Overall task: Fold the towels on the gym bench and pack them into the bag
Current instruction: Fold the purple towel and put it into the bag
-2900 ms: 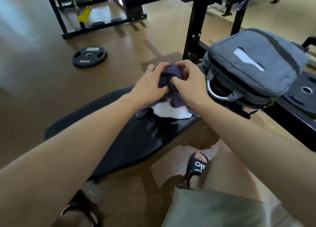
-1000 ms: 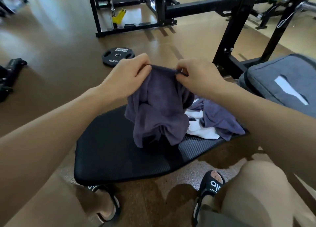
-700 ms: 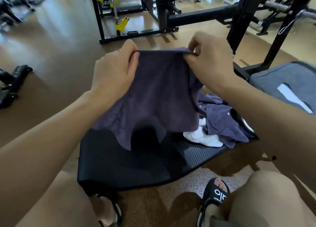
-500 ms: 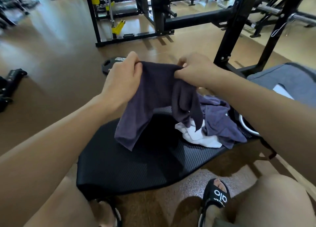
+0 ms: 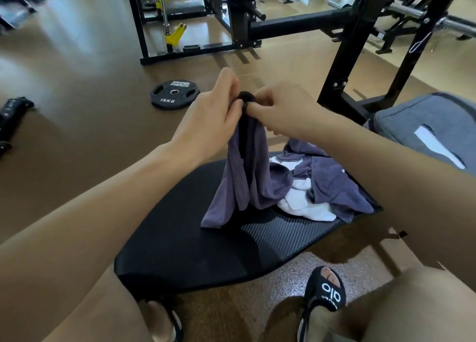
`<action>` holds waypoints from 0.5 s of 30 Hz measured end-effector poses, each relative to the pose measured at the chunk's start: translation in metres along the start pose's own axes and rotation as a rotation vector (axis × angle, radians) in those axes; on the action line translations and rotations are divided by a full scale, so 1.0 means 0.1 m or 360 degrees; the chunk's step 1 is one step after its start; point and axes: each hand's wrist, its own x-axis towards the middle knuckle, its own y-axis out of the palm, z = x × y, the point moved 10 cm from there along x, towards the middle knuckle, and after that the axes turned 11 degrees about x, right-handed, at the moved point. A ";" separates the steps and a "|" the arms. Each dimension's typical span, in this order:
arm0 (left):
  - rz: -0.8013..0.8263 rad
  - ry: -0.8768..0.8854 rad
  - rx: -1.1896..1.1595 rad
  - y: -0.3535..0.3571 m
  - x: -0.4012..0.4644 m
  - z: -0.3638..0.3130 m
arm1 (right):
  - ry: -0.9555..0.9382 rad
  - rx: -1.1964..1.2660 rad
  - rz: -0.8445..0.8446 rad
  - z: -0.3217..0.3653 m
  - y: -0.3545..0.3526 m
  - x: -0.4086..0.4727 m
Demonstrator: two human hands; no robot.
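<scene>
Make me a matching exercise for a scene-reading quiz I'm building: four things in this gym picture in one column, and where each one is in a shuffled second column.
Things:
1. held purple towel
2. white towel
3. weight plate
4. grey bag

Places:
A. flat on the floor beyond the bench
B. at the right edge of the view
C. hanging from the left hand and right hand, its bottom end on the bench
D. in the heap on the bench, partly under another purple towel

Pairs: 1-C, 2-D, 3-A, 4-B
</scene>
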 end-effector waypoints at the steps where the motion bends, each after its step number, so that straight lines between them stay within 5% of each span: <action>1: 0.0026 0.0023 0.0009 0.02 -0.01 -0.02 | -0.0060 -0.0082 -0.0023 0.03 0.00 0.00; 7: 0.0155 0.0040 0.0181 0.19 -0.11 0.00 | -0.0191 0.0092 -0.0427 0.09 -0.20 0.02; 15: 0.0136 -0.0182 0.0279 0.36 -0.11 0.05 | -0.0174 0.0284 -0.0611 0.21 -0.24 0.04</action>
